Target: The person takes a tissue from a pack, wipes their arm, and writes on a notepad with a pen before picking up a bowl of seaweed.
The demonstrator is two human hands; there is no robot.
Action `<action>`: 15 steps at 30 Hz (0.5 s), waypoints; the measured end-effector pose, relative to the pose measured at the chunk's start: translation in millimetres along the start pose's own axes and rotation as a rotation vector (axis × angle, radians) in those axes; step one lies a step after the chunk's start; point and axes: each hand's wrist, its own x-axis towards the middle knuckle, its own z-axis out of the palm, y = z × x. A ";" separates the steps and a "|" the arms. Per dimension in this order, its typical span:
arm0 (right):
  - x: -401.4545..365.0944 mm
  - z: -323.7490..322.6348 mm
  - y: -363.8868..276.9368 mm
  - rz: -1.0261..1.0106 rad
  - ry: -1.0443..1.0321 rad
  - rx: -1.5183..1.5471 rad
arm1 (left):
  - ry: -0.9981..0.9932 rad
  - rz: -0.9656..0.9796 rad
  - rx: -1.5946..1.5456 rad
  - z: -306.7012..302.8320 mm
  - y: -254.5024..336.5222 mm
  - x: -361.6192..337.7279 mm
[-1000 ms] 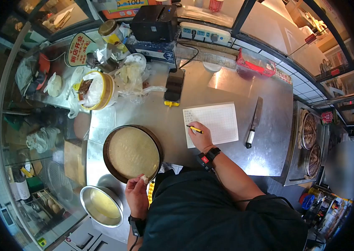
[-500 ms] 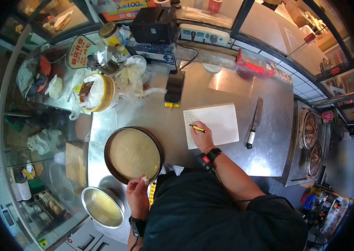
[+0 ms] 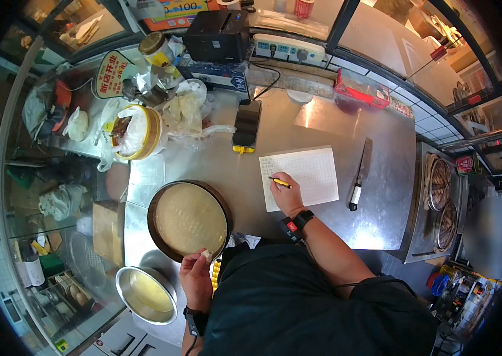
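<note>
Gridded sheet (image 3: pixel 316 178) lay before you on the steel table (image 3: pixel 251 207); places below are taken from it. Writing ran down its upper left part, too small to read. Your right hand (image 3: pixel 286 194) was closed around a yellow-and-black pen (image 3: pixel 280 182) over the sheet's left part and covered some of the grid; whether the tip touched the paper, you could not tell. Your left hand (image 3: pixel 196 276), left of the sheet and nearer your body, pinched a small pale piece (image 3: pixel 206 254) between the fingertips, its far side hidden by them; what it was stayed unclear. Your dark shirt (image 3: pixel 298 296) cut off the table's near edge and most of a yellow item (image 3: pixel 215 270) beside that hand. Far right of the sheet, a blurred patch (image 3: pixel 491 237) hid what stood there.

Containers: left of the sheet, a round dark-walled pan (image 3: pixel 220 199) held a flat, pale beige layer. Beyond it, lower left, a metal bowl (image 3: pixel 125 291) held something smooth and yellow. Upper left of the sheet, a yellow-rimmed tub (image 3: pixel 158 132) held a white bag and reddish-brown contents, hard to identify. Well right, two round baskets (image 3: pixel 439 184) held brownish contents, details indistinct.
</note>
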 end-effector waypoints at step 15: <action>-1.0 -0.6 1.4 -0.032 -0.027 -0.051 | 0.006 -0.014 -0.006 0.5 -0.1 0.4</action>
